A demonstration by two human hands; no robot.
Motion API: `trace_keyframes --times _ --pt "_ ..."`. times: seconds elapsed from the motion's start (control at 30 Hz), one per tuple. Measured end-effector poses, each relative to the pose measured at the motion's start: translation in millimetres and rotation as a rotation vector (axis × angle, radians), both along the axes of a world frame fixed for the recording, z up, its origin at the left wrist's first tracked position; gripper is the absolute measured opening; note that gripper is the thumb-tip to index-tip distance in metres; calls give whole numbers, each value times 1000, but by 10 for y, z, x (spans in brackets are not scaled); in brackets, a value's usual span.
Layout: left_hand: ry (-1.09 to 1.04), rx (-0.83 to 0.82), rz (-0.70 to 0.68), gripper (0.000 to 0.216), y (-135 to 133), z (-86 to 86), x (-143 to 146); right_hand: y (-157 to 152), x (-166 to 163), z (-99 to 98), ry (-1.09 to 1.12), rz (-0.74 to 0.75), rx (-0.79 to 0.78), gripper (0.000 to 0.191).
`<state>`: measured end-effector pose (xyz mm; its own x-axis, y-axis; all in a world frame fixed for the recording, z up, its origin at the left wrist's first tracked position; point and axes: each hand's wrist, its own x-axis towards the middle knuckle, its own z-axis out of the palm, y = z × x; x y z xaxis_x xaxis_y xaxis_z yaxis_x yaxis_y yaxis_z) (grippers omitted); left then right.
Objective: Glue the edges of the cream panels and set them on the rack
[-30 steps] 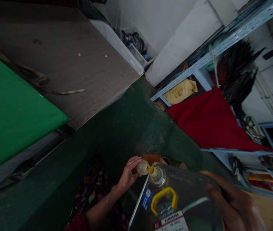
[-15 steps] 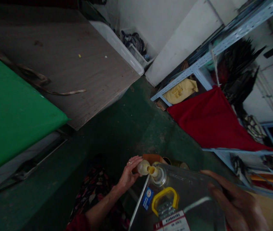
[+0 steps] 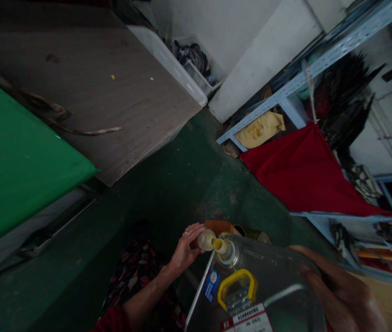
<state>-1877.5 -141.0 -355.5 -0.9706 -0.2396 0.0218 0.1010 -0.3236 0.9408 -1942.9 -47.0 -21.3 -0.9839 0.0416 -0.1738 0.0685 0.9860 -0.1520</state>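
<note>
My left hand [image 3: 186,248] is closed around a small pale, translucent bottle [image 3: 205,240], and a ring shows on one finger. The bottle's mouth meets the yellowish spout [image 3: 220,246] of a large metal can [image 3: 275,267], which is tilted toward it. On the can's top are a yellow handle [image 3: 237,278], a blue sticker [image 3: 212,284] and a white and red label [image 3: 247,319]. My right hand [image 3: 337,290] grips the can's right edge. Whether liquid is running between spout and bottle is hard to make out.
Behind the can are an orange-brown box [image 3: 219,227] and a round tin [image 3: 263,237]. A wooden-topped table [image 3: 113,106] with green cloth [image 3: 26,161] stands left. Blue metal shelving [image 3: 278,94] with red cloth [image 3: 309,173] and a yellow sack [image 3: 261,130] is at right.
The view has shifted very slightly. Both hands, the bottle and the can keep practically the same position.
</note>
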Motion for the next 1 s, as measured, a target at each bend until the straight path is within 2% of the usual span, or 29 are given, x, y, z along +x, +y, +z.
trace_keyframes --times 0.2,0.57,0.73,0.87,1.0 --pt "12 -3 18 64 24 -28 8 21 -5 3 -7 8 20 44" --pt "-18 17 -12 62 -14 31 12 11 -22 3 -28 -20 32 49" --pt "-16 21 -13 60 -29 52 9 -51 -35 27 -1 77 64 49" --pt "-17 19 -7 61 -30 54 10 -32 -61 17 -19 117 119 58" --pt "-13 13 11 60 -20 52 13 29 -90 1 -24 303 114 44"
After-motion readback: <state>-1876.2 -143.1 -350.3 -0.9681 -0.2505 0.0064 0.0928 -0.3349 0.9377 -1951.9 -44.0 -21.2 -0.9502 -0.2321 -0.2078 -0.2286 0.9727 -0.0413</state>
